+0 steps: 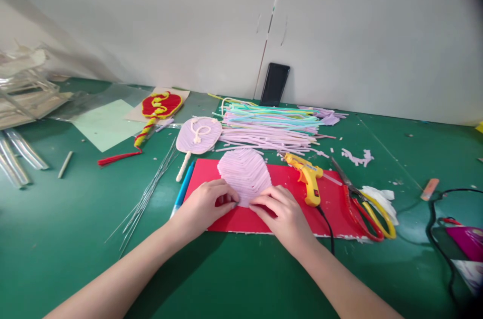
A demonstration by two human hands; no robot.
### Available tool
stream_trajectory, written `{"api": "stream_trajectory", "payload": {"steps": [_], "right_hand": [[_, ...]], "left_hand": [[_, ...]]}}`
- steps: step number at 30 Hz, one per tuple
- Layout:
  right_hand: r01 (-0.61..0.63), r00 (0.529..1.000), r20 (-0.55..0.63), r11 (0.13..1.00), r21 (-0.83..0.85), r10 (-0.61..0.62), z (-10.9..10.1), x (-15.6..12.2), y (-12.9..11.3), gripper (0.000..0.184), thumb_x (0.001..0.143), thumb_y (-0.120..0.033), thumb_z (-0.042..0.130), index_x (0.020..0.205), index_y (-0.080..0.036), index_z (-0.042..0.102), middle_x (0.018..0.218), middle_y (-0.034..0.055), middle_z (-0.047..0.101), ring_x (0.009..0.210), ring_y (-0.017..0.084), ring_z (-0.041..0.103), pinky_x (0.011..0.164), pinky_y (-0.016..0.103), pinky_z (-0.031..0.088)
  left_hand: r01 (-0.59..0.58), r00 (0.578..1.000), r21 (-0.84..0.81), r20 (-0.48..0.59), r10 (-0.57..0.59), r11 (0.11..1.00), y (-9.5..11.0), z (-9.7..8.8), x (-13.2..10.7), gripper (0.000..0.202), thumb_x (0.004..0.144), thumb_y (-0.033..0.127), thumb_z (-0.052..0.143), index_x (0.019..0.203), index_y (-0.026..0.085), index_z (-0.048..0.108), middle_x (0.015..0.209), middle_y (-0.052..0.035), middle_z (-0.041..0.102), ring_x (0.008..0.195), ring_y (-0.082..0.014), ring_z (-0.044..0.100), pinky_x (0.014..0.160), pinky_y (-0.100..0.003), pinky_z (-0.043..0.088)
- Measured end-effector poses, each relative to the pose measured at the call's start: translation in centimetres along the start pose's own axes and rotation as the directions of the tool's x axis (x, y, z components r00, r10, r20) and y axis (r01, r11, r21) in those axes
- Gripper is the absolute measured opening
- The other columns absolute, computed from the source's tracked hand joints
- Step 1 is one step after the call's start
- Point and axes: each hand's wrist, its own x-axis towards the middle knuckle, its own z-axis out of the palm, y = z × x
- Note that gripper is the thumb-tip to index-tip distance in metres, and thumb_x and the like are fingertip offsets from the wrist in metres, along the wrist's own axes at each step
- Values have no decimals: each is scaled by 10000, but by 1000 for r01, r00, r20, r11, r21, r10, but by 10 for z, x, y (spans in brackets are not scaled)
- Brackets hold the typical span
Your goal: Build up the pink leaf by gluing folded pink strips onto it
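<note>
A lilac oval panel of pipe cleaners (245, 170), its strips laid in a V pattern, lies on a red board (234, 223). At its lower left edge my left hand (215, 201) is closed, thumb and fingertips pinched together. My right hand (281, 211) pinches at the lower right edge in the same way. Whether a separate strip is between the fingertips, I cannot tell. Just behind lies a finished-looking lilac fan (199, 135) with a cream loop and twisted handle. To the right, a yellow glue gun (311, 178) rests on the board.
Red- and yellow-handled scissors (364, 206) lie at the board's right end. Behind are bundled pipe cleaners (267, 128) and a phone (275, 84) leaning on the wall. Leftward lie thin wires (151, 195), a blue pen (184, 185) and a red-yellow fan (161, 105). A black cable (432, 231) runs at right.
</note>
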Motion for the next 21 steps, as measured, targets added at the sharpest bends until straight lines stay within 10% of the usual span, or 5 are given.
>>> {"api": "stream_trajectory", "payload": {"steps": [16, 21], "right_hand": [[-74, 982, -178, 997, -25, 69, -22, 0, 5, 109, 904, -263, 501, 855, -196, 572, 764, 30, 597, 745, 145, 572, 726, 271, 461], [-496, 865, -338, 729, -471, 371, -50, -6, 27, 249, 871, -437, 486, 809, -197, 495, 683, 33, 582, 644, 182, 587, 527, 262, 388]], "left_hand": [[10, 998, -94, -62, -16, 996, -2, -10, 1, 143, 832, 270, 513, 801, 200, 634, 874, -8, 661, 829, -159, 598, 765, -258, 448], [1, 993, -54, -115, -7, 999, -2, -10, 2, 163, 833, 276, 484, 748, 192, 594, 813, -9, 648, 780, -162, 589, 727, -265, 442]]}}
